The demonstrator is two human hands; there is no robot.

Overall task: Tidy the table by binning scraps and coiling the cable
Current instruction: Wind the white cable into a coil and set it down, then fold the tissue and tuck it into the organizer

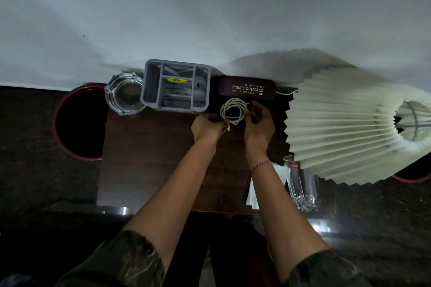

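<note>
Both the left hand (208,126) and right hand (258,121) grip the coiled cable (234,110) beside the grey organiser (149,86).

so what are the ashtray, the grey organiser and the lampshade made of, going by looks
The ashtray looks like thick clear glass: see-through, with bright glints on its faceted rim. The grey organiser seems to be moulded plastic, matte and uniform in colour, with thin divider walls. The lampshade is pleated and cream-white with crisp folds, so probably paper or stiff fabric; the picture does not settle which.
</note>
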